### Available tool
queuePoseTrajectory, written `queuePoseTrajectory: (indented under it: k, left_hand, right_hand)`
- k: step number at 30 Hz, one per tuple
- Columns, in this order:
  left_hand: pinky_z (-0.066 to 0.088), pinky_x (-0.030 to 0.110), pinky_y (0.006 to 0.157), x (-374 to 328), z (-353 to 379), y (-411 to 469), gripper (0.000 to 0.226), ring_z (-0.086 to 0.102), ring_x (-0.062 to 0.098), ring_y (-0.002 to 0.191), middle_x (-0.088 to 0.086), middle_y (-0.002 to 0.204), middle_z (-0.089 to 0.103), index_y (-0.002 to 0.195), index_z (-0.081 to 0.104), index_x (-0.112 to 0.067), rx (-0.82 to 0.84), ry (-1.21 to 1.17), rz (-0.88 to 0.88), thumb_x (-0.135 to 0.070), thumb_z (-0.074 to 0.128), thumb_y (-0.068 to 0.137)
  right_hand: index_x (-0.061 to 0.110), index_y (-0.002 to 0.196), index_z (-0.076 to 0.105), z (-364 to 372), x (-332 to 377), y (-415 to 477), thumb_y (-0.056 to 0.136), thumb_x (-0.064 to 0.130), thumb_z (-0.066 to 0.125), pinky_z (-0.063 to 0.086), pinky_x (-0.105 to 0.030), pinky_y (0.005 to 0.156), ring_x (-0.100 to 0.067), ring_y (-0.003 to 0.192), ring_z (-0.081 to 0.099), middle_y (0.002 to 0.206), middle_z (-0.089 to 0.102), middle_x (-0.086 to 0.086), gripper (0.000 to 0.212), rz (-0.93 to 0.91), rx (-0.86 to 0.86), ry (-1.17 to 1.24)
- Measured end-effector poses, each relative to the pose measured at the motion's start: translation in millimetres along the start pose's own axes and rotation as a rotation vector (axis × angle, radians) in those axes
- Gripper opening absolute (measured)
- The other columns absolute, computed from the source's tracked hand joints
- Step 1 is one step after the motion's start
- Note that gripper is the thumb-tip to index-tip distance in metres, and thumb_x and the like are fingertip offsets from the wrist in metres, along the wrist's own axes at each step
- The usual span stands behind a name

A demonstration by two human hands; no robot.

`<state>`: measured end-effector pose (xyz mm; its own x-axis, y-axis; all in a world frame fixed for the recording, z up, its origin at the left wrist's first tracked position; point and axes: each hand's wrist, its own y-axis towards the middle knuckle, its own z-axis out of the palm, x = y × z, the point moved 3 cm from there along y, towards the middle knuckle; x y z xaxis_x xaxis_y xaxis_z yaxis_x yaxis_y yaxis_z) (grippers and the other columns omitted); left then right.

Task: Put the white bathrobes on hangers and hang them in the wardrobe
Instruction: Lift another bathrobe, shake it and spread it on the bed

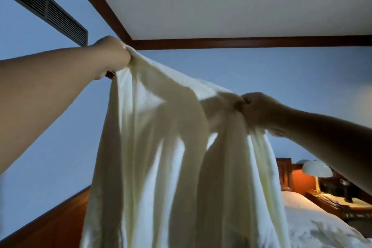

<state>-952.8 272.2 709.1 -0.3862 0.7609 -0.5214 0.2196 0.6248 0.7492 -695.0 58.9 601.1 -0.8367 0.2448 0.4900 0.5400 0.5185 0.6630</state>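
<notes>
There is one white cloth bathrobe (161,157). Two bare hands are in view, one left hand (112,54) and one right hand (259,110), and each of them grips the bathrobe, so there are two grips on one garment. One long dark slatted air vent (46,10) shows at the upper left, with two grille sections. There is one bed with white bedding (314,225), one white pillow (291,199), one dark carved wooden headboard (284,173), one lit lamp with a white dome shade (317,169), and one wooden bedside table (326,201). The small things on this table are too blurred to count.
</notes>
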Motion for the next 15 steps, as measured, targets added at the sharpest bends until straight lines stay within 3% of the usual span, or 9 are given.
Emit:
queuePoseTrajectory:
  k: [2, 4, 7, 9, 12, 15]
  left_hand:
    - [0.053, 0.038, 0.079, 7, 10, -4, 0.030, 0.064, 0.030, 0.087, 0.015, 0.098, 0.064, 0.089, 0.061, -0.012, 0.137, -0.257, -0.089, 0.008, 0.039, 0.086]
    - [0.053, 0.038, 0.079, 5, 31, -28, 0.029, 0.065, 0.028, 0.080, 0.014, 0.091, 0.064, 0.088, 0.062, -0.007, 0.251, -0.426, -0.113, 0.010, 0.040, 0.086]
    - [0.050, 0.036, 0.069, -6, 76, -86, 0.017, 0.061, 0.029, 0.075, 0.018, 0.083, 0.063, 0.091, 0.064, 0.006, 0.491, -0.525, -0.018, -0.004, 0.054, 0.082]
    - [0.048, 0.030, 0.061, -18, 98, -125, 0.030, 0.059, 0.026, 0.069, 0.017, 0.078, 0.063, 0.091, 0.067, 0.004, 0.637, -0.613, 0.071, -0.020, 0.067, 0.072]
    - [0.056, 0.039, 0.072, -36, 98, -151, 0.046, 0.070, 0.027, 0.077, 0.011, 0.088, 0.074, 0.098, 0.071, -0.003, 0.687, -0.657, 0.188, -0.040, 0.070, 0.070]
    - [0.061, 0.038, 0.073, -61, 83, -150, 0.052, 0.073, 0.021, 0.081, 0.005, 0.089, 0.074, 0.100, 0.070, -0.013, 0.641, -0.443, 0.418, -0.058, 0.074, 0.073]
  right_hand:
    - [0.009, 0.084, 0.069, -14, 10, 11, 0.100, 0.030, 0.051, 0.048, -0.031, 0.060, -0.024, 0.071, 0.062, 0.081, 0.068, -0.010, 0.032, -0.005, -0.090, 0.117]
    - [0.012, 0.083, 0.072, -23, 22, 19, 0.100, 0.035, 0.050, 0.057, -0.037, 0.066, -0.025, 0.076, 0.067, 0.083, 0.072, -0.009, 0.036, -0.007, -0.094, 0.256]
    - [0.015, 0.059, 0.069, -32, 42, 20, 0.095, 0.009, 0.042, 0.053, -0.029, 0.051, -0.019, 0.057, 0.063, 0.061, 0.066, -0.003, 0.046, -0.040, -0.060, 0.382]
    - [0.013, 0.055, 0.061, -35, 52, 19, 0.089, -0.001, 0.039, 0.042, -0.021, 0.045, -0.016, 0.046, 0.052, 0.053, 0.054, -0.003, 0.042, -0.048, -0.034, 0.468]
    - [0.010, 0.062, 0.054, -40, 57, 19, 0.090, 0.002, 0.039, 0.038, -0.020, 0.043, -0.014, 0.039, 0.047, 0.048, 0.047, -0.001, 0.034, 0.009, -0.023, 0.527]
    - [0.008, 0.067, 0.060, -48, 60, 13, 0.091, 0.004, 0.039, 0.044, -0.025, 0.045, -0.016, 0.042, 0.052, 0.048, 0.051, -0.002, 0.032, 0.040, -0.061, 0.533]
